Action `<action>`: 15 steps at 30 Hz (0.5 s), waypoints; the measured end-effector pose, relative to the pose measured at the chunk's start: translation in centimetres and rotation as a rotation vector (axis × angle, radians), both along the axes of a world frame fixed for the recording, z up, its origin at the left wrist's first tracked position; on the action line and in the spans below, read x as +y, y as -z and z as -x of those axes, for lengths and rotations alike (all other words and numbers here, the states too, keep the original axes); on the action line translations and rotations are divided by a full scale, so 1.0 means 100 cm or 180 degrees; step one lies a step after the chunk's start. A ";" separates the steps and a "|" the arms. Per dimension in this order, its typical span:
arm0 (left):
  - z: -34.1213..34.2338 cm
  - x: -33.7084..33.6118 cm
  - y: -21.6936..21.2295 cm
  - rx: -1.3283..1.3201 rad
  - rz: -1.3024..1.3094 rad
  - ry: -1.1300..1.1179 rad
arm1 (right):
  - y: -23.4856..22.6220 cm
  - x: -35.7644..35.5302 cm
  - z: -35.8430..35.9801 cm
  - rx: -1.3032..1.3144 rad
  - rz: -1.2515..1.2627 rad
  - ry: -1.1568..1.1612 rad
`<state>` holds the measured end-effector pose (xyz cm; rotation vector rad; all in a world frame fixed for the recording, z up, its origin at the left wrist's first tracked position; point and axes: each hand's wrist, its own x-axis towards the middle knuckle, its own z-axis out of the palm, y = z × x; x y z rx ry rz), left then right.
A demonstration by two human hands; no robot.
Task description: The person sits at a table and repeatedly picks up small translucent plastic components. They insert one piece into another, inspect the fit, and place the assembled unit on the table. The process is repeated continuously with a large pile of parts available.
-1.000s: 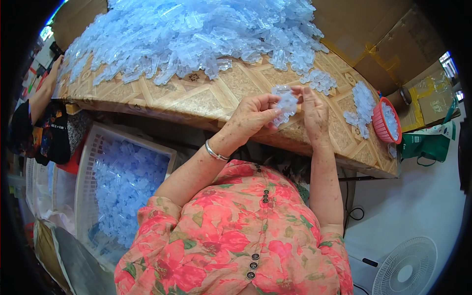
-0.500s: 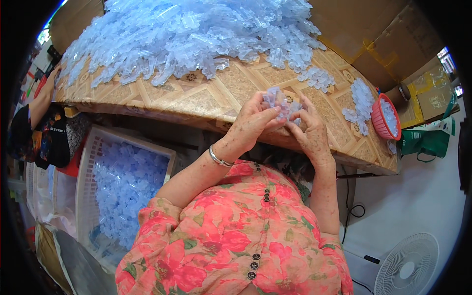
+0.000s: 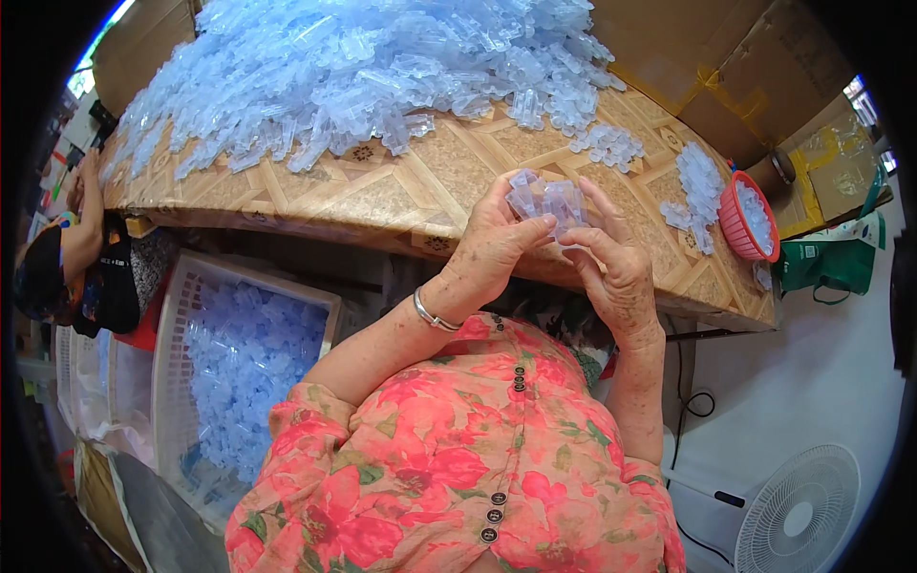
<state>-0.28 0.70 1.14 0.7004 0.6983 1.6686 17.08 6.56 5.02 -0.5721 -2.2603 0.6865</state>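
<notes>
Cluster of pale blue plastic pieces (image 3: 546, 199) is held above the near edge of the patterned table (image 3: 382, 196), pinched between both hands. Left hand (image 3: 492, 250) fingers are curled closed on its left side; right hand (image 3: 616, 269) fingers are closed on its right side. Large heap of like pieces (image 3: 363, 67) is spread further back. White crate (image 3: 181, 315) of pieces is seen lower left, red basket (image 3: 743, 222) at right.

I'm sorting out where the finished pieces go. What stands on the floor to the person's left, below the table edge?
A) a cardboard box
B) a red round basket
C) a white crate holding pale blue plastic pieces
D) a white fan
C: the white crate of pale blue plastic pieces sits below the table on the person's left.
</notes>
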 end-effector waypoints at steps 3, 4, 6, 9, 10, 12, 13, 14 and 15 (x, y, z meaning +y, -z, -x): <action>-0.001 -0.001 -0.005 -0.0359 -0.0087 0.0012 | 0.001 -0.003 0.003 0.0305 -0.0112 0.0261; -0.002 -0.002 -0.006 -0.0438 -0.0129 -0.0004 | 0.002 -0.004 0.003 0.0418 -0.0179 0.0392; -0.004 -0.002 -0.006 -0.0517 -0.0164 -0.0026 | 0.015 -0.003 0.005 0.0822 0.0565 0.0331; -0.005 -0.002 -0.006 -0.0512 -0.0152 -0.0039 | 0.017 -0.008 0.008 0.0945 0.0848 0.0398; -0.005 -0.002 -0.007 -0.0506 -0.0153 -0.0037 | 0.016 -0.010 0.009 0.0913 0.0806 0.0450; -0.006 -0.002 -0.007 -0.0505 -0.0171 -0.0027 | 0.019 -0.006 0.009 0.0955 0.0670 0.0452; -0.007 -0.002 -0.006 -0.0509 -0.0187 -0.0019 | 0.020 -0.005 0.009 0.0975 0.0601 0.0454; -0.007 -0.002 -0.006 -0.0514 -0.0204 -0.0011 | 0.020 -0.005 0.009 0.0984 0.0602 0.0477; -0.007 -0.003 -0.006 -0.0546 -0.0210 0.0048 | 0.020 -0.005 0.009 0.0993 0.0600 0.0499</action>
